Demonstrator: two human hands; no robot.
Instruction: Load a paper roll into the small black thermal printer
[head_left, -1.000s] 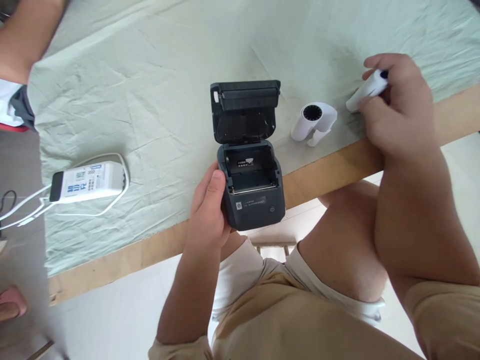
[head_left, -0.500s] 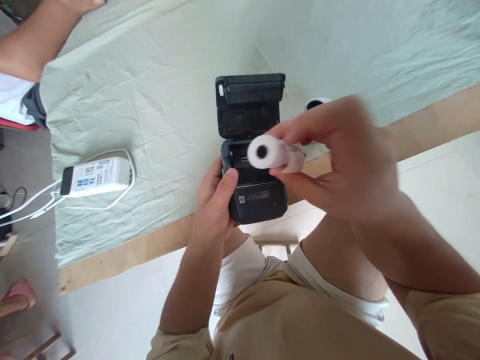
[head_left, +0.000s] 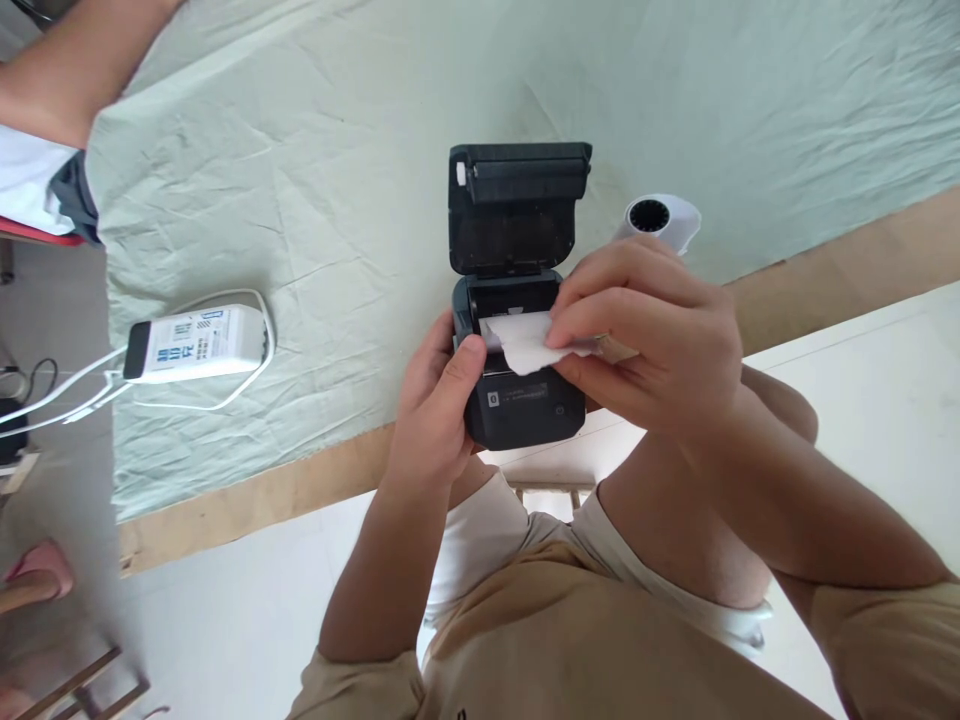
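Observation:
A small dark grey label printer point(head_left: 525, 410) sits at the table's near edge with its lid point(head_left: 517, 205) swung up and open. My left hand point(head_left: 435, 410) grips the printer's left side, thumb on its top edge. My right hand point(head_left: 645, 335) holds a white paper roll point(head_left: 521, 340) down in the printer's open bay, its loose end lying over the front lip. The fingers hide most of the roll.
A second white paper roll point(head_left: 660, 218) lies on the pale green cloth point(head_left: 315, 150) right of the printer. A white power adapter point(head_left: 191, 345) with cables lies at the left. Another person's arm point(head_left: 67, 70) reaches in at the top left. My knees are below the wooden table edge point(head_left: 247, 500).
My right hand picked a paper roll up from the cloth at the right, carried it left over the printer and lowered it into the open bay. My left hand kept hold of the printer.

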